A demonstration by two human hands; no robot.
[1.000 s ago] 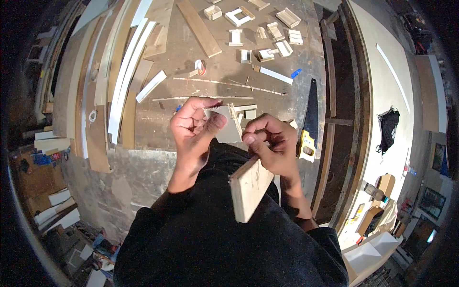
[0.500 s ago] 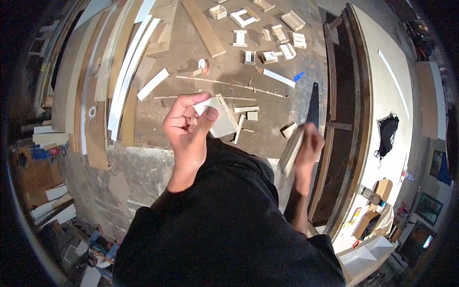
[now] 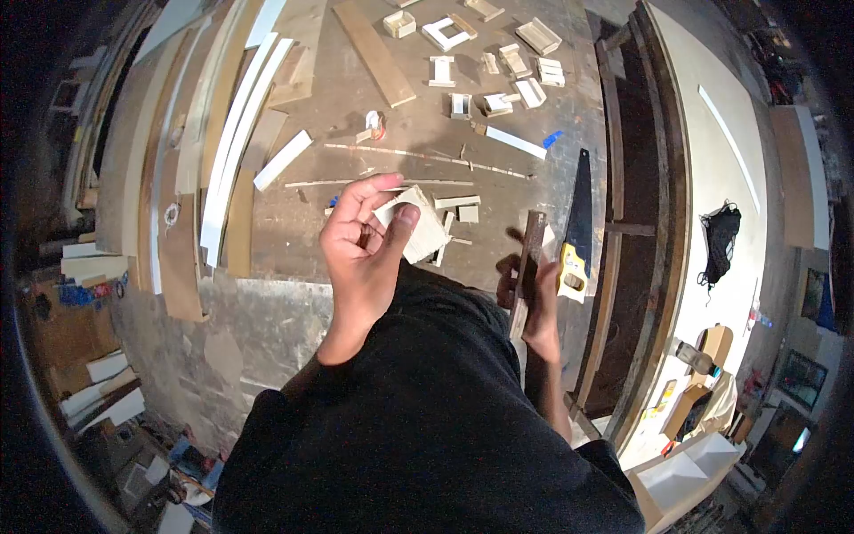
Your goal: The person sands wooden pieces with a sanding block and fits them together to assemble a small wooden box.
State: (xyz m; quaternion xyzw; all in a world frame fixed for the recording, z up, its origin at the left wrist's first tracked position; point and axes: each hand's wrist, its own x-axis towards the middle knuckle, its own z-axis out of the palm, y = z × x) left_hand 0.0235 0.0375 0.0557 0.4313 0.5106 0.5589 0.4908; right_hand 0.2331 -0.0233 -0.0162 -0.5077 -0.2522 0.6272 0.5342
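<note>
- The left hand is well apart from the right hand, with the front of the person's black top below and between them.
- Close on the right hand's right side I see a saw, its yellow handle toward the bottom of the frame; I can't tell whether they touch.
- Past the saw, the table's right edge drops to a dark, wood-framed recess.
- The left hand pinches a small pale wooden piece near the centre of the frame, thumb across its face, fingers curled behind.
- That piece is blocky and tilted.
- The right hand holds a wooden block, right of centre, between fingers and palm; its narrow dark edge faces up.
- Beneath lies a brown, scuffed table, with offcuts just right of the pale piece.
- Little wooden boxes cluster at the upper centre and right; long white strips lie at upper left.
- At the right, a pale board carries a tangled black bundle.
</note>
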